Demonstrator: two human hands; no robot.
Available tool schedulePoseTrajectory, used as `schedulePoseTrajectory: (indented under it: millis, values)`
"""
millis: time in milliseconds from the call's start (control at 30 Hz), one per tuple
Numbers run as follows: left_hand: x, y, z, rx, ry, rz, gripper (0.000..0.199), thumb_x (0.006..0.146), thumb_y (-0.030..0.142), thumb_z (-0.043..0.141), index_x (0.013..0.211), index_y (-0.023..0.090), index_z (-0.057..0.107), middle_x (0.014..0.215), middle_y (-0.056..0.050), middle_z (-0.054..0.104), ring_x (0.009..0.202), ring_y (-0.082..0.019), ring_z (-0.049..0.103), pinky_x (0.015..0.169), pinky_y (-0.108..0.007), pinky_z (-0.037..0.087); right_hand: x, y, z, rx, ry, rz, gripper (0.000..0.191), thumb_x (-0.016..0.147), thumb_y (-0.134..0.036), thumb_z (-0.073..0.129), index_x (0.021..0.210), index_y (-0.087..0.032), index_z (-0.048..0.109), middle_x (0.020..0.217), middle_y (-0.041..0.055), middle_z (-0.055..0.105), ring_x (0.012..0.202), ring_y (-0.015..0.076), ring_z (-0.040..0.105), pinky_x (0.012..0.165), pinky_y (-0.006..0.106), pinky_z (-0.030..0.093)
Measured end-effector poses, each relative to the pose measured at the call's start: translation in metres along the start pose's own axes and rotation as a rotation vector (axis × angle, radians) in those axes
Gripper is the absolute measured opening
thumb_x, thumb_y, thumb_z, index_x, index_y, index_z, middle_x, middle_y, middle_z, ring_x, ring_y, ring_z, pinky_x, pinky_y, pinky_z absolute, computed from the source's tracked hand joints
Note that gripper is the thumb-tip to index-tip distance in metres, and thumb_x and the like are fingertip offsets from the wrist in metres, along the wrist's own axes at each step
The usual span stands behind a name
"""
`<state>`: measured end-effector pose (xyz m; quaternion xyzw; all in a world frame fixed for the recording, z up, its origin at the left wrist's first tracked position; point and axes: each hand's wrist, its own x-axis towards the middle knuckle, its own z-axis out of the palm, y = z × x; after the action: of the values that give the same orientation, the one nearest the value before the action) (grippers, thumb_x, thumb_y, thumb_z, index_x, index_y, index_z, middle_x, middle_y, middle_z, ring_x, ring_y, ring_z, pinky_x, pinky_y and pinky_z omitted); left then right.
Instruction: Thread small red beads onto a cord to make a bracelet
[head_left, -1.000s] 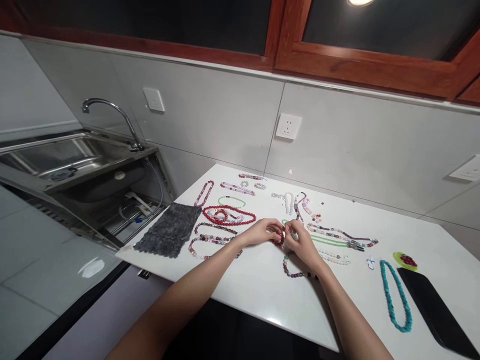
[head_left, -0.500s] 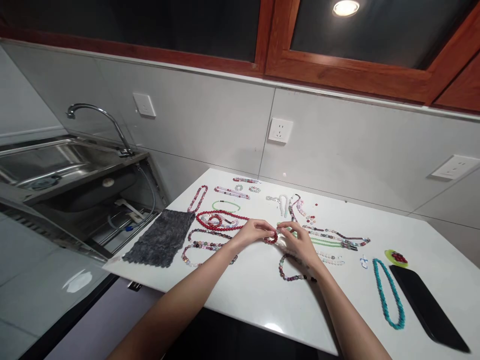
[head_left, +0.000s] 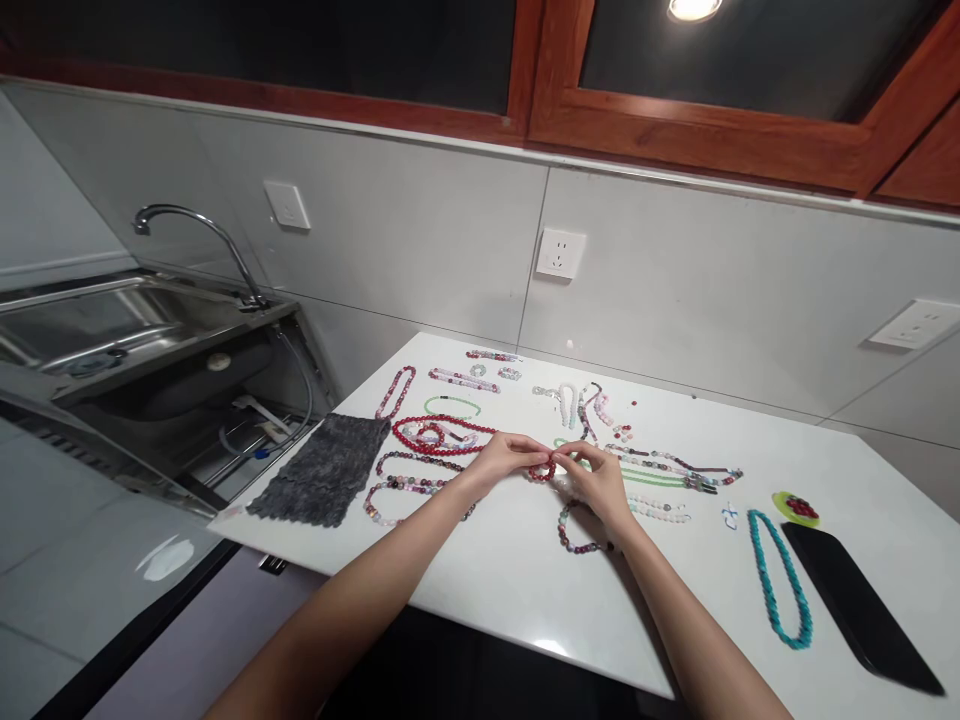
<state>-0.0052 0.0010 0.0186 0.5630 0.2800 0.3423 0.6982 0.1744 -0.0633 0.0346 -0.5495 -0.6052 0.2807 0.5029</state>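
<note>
A small dark red bead bracelet [head_left: 541,471] hangs between my two hands over the white countertop [head_left: 517,575]. My left hand [head_left: 514,456] pinches its left and top part. My right hand [head_left: 596,478] meets the left at the fingertips, its thumb and index finger pinched at the bracelet's upper right. Whether a cord end is between those fingertips is too small to tell. Left of my hands lies a long red bead necklace [head_left: 420,449]. A multicoloured bead string [head_left: 564,535] lies just below my right hand, partly covered by it.
Several bead strings lie around the counter, with green strands [head_left: 652,479] at right. A turquoise necklace [head_left: 766,580], a black phone-like slab [head_left: 862,605] and a green dish of red beads [head_left: 796,508] are far right. A dark grey cloth [head_left: 322,470] lies left, near the steel sink [head_left: 142,320].
My right fingertips have come in to the left and now meet my left fingertips at the top of the bracelet. The view has shifted slightly.
</note>
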Motion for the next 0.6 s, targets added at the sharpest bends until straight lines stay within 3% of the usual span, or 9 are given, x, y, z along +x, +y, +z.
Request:
schedulePoseTrajectory:
  millis: [300,600]
  values:
    - [-0.004,0.005,0.002,-0.113,-0.020,-0.006,0.034,0.067,0.032,0.080,0.091,0.010,0.071,0.093,-0.014,0.071,0.087,-0.021,0.066,0.084,-0.035,0.048,-0.001,0.001,-0.003,0.121,0.040,0.096,0.024,0.074,-0.043,0.071,0.083,-0.020,0.072,0.089,0.0065,0.072,0.085,0.0230,0.065,0.081,0.036,0.048]
    - [-0.007,0.012,0.006,-0.162,-0.031,-0.056,0.032,0.066,0.032,0.081,0.087,0.011,0.070,0.088,-0.010,0.069,0.081,-0.017,0.064,0.078,-0.030,0.046,-0.001,-0.001,-0.002,0.374,0.029,0.181,0.032,0.070,-0.041,0.077,0.095,-0.023,0.069,0.097,0.0057,0.070,0.093,0.0224,0.063,0.084,0.036,0.049]
